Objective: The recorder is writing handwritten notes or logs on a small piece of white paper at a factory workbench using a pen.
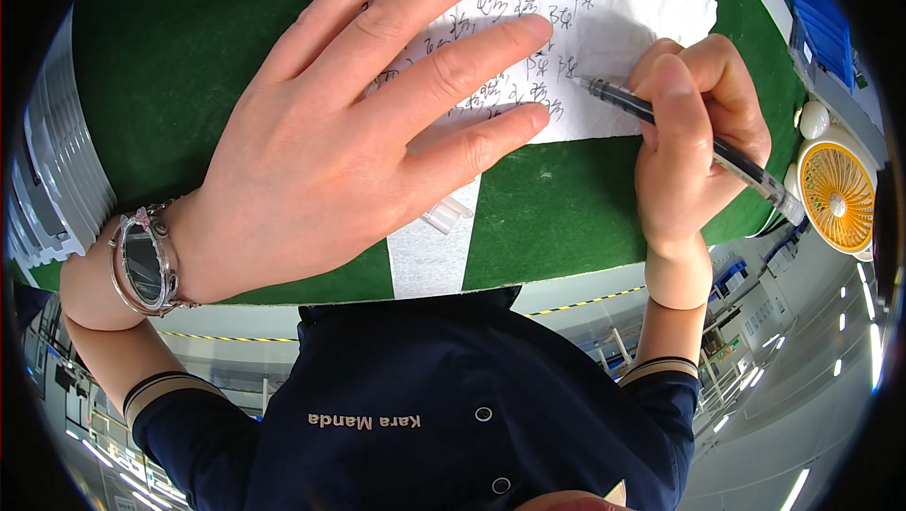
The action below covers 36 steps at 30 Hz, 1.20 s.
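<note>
A torn white sheet of paper (651, 16) covered in handwritten characters lies on the green tabletop (557, 218). My left hand (349, 134) rests palm down, its fingers stretched and spread across the left part of the sheet; the thumb is hidden beneath. In my right hand (698, 143) is a black pen with a clear barrel (618, 97), pinched and slanting. The tip is at the written characters near the sheet's right half. A small clear plastic piece (445, 216) pokes out under the edge of my left hand. A watch (146, 266) and bracelet circle my left wrist.
A white strip (429, 261) runs across the tabletop to its near edge. Stacked pale trays (66, 152) stand at the left. On the right are an orange-and-white fan (837, 195), a small white rounded object (813, 120) and a blue bin (819, 20).
</note>
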Tool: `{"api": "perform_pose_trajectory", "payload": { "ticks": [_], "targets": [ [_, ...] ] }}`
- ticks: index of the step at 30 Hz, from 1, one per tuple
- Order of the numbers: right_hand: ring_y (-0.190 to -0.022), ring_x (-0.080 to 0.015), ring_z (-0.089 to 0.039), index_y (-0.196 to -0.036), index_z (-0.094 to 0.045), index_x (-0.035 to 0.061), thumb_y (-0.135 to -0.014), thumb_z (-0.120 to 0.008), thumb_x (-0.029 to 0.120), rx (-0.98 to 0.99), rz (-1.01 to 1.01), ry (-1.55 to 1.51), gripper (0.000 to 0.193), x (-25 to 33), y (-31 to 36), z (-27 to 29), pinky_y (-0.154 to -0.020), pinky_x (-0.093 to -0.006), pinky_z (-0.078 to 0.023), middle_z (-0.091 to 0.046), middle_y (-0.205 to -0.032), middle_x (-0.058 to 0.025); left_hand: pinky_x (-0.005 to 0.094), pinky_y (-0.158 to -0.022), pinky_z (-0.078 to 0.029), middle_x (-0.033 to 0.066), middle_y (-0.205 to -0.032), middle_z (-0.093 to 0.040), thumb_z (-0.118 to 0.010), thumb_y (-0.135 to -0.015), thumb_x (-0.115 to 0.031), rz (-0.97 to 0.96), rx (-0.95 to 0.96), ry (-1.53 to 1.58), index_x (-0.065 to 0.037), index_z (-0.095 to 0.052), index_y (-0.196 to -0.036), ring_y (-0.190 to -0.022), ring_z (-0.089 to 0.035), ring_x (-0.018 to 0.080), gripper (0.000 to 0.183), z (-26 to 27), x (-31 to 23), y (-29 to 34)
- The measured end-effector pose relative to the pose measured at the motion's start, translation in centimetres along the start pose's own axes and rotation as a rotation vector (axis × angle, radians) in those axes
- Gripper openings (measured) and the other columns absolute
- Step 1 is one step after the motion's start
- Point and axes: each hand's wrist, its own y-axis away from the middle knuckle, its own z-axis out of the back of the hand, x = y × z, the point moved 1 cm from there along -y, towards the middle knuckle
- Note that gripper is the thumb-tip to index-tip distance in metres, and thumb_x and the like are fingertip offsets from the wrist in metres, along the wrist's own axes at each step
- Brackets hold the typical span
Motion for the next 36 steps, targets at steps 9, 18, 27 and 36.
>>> {"api": "perform_pose_trajectory", "payload": {
  "ticks": [9,18,27,36],
  "targets": [
    [-0.051,-0.009,-0.03,-0.065,-0.038,0.0055,-0.087,-0.046,0.008,-0.088,0.009,-0.015,0.023,-0.1,-0.1,0.7,-0.051,-0.027,-0.025,-0.034,-0.055,0.0001,0.0477,-0.105,-0.037,0.0038,-0.138,-0.051,-0.074,-0.057,-0.02,-0.003,-0.021,0.012,-0.026,-0.066,-0.119,-0.132,-0.041,0.0303,0.062,-0.1,0.0,0.0],
    [-0.054,-0.0118,-0.034,-0.079,-0.048,0.0027,-0.096,-0.04,0.055,-0.082,0.064,-0.013,0.056,-0.3,0.4,2.3,-0.052,-0.0254,-0.029,-0.037,-0.057,-0.0012,0.0472,-0.103,-0.039,0.0044,-0.133,-0.055,-0.073,-0.058,-0.02,0.101,0.016,0.057,-0.026,-0.068,-0.116,-0.128,-0.046,0.0304,0.058,0.9,-0.8,-0.8],
    [-0.06,-0.0142,-0.037,-0.081,-0.051,0.0005,-0.096,-0.036,0.052,-0.027,0.128,-0.046,0.055,-0.2,0.0,3.2,-0.054,-0.0264,-0.03,-0.042,-0.062,-0.0041,0.0439,-0.099,-0.043,0.0031,-0.122,-0.063,-0.07,-0.065,-0.023,0.285,-0.017,0.144,-0.025,-0.068,-0.113,-0.115,-0.057,0.0265,0.048,2.6,-3.0,-1.9],
    [-0.064,-0.0202,-0.041,-0.076,-0.05,0.0017,-0.096,-0.032,0.051,0.102,0.121,-0.028,0.057,0.5,0.4,2.8,-0.064,-0.0325,-0.035,-0.043,-0.061,-0.0053,0.0269,-0.063,-0.049,0.0051,-0.093,-0.067,-0.051,-0.09,-0.04,0.137,-0.101,0.226,-0.017,-0.071,-0.109,-0.071,-0.055,0.0147,0.035,3.9,-3.0,-1.6]
  ]
}}
